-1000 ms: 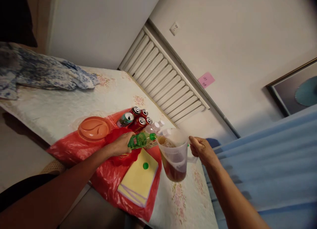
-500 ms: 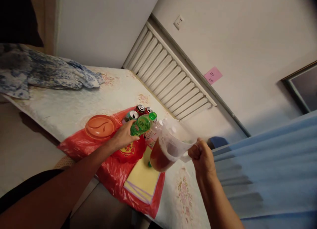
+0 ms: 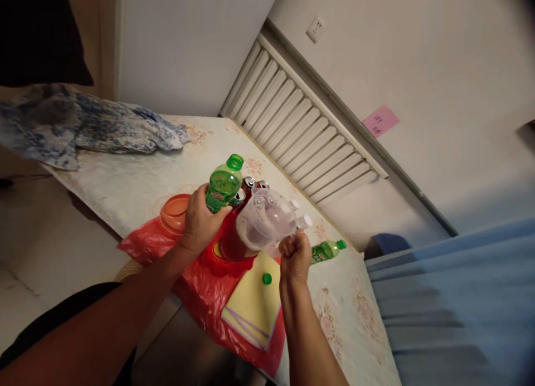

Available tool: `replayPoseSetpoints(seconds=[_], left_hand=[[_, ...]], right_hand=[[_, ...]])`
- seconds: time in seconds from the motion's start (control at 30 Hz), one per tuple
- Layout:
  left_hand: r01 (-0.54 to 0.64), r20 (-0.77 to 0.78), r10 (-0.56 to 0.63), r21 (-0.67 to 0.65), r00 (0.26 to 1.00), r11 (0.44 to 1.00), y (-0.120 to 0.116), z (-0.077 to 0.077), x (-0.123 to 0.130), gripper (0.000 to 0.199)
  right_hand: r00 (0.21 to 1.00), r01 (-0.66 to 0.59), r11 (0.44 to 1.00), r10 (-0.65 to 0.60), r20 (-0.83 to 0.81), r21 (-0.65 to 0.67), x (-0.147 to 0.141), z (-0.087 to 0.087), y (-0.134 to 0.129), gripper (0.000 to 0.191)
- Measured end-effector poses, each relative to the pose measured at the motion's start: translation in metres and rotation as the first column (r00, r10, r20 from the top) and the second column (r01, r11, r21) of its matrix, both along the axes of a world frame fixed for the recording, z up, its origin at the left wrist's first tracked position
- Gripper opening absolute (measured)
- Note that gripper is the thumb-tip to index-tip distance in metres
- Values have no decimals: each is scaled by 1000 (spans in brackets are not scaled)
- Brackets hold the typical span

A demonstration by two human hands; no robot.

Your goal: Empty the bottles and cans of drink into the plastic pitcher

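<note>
In your left hand (image 3: 203, 219) is the open bottle (image 3: 223, 186), its green body gripped low down, thumb on one side and fingers wrapped round the other, its mouth pointing up and away from you. Your right hand (image 3: 296, 257) is closed in a fist at the handle of the jug (image 3: 264, 221), a clear one that holds brown liquid with froth near its top. The jug is tilted and overlaps the red plate (image 3: 217, 265) in view; you cannot tell whether the two touch. Just past your right hand is the capped bottle (image 3: 327, 251), also green, its lower end hidden by that hand.

Nearer you, the green cap (image 3: 267, 278) lies on the yellow cloth (image 3: 251, 307), which is on the red bag (image 3: 203, 294). The orange dish (image 3: 173, 212) sits beside your left hand. Behind the open bottle and jug are the cans (image 3: 249, 184), partly hidden, and the white-capped bottles (image 3: 305, 222).

Farther out on the flowered surface (image 3: 142, 177) lies the blue-and-white fabric (image 3: 129, 128). Beyond its far edge is the radiator (image 3: 309, 132), with the curtain (image 3: 438, 311) off to the right.
</note>
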State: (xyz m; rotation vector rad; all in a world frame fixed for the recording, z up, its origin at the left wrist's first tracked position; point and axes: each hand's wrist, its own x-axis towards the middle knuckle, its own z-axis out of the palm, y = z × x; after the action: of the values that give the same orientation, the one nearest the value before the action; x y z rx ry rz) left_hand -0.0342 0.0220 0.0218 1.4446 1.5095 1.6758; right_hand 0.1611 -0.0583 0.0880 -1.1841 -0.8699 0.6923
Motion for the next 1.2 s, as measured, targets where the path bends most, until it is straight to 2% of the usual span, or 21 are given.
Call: replayPoseSetpoints(seconds=[0.13, 0.27, 0.37, 0.43, 0.5, 0.57, 0.63, 0.73, 0.8, 0.87, 0.93, 1.03, 1.13, 1.2], left_hand=[[-12, 10, 12, 8, 1000, 1000, -1, 1, 0, 60], [-17, 7, 17, -12, 1000, 1000, -1, 1, 1, 62], [-18, 16, 18, -16, 1000, 1000, -2, 0, 0, 62], [-25, 23, 25, -19, 999, 1000, -4, 0, -1, 61], [-41, 27, 41, -23, 999, 999, -7, 1, -3, 61], [-54, 28, 55, -27, 998, 998, -11, 2, -4, 59], [-63, 28, 63, -34, 998, 997, -18, 3, -6, 57], [-70, 20, 72, -57, 997, 996, -38, 7, -9, 54], [-69, 25, 71, -78, 997, 995, -57, 10, -10, 56], [-37, 35, 41, -110, 999, 993, -79, 12, -9, 58], [30, 54, -23, -125, 998, 992, -103, 13, -5, 58], [134, 77, -124, -146, 989, 980, -136, 10, 6, 60], [254, 72, -245, -204, 967, 945, -161, 0, 22, 65], [327, 71, -319, -204, 945, 923, -175, -8, 34, 69]], right_hand=[[1000, -4, 1000, 4, -15, 1, -7, -25, 4, 43], [999, -14, 1000, 14, 44, 3, -6, -37, 3, 43], [989, -26, 999, 29, 146, -22, 12, -40, -5, 38], [963, 31, 995, -5, 270, -92, 34, -46, -16, 40], [908, 155, 965, -56, 414, -210, 57, -59, -31, 39], [801, 285, 916, -65, 595, -284, 74, -78, -49, 40], [738, 313, 884, 4, 675, -347, 81, -97, -64, 46], [626, 321, 882, 75, 777, -344, 76, -116, -79, 53], [566, 310, 888, 116, 817, -340, 68, -119, -83, 49], [543, 293, 893, 139, 828, -342, 63, -117, -84, 39], [555, 275, 899, 140, 820, -340, 60, -113, -84, 27], [632, 267, 905, 94, 770, -330, 62, -109, -85, 13], [734, 198, 932, 65, 676, -304, 66, -101, -94, 14], [792, 118, 954, 77, 606, -274, 68, -87, -104, 21]])
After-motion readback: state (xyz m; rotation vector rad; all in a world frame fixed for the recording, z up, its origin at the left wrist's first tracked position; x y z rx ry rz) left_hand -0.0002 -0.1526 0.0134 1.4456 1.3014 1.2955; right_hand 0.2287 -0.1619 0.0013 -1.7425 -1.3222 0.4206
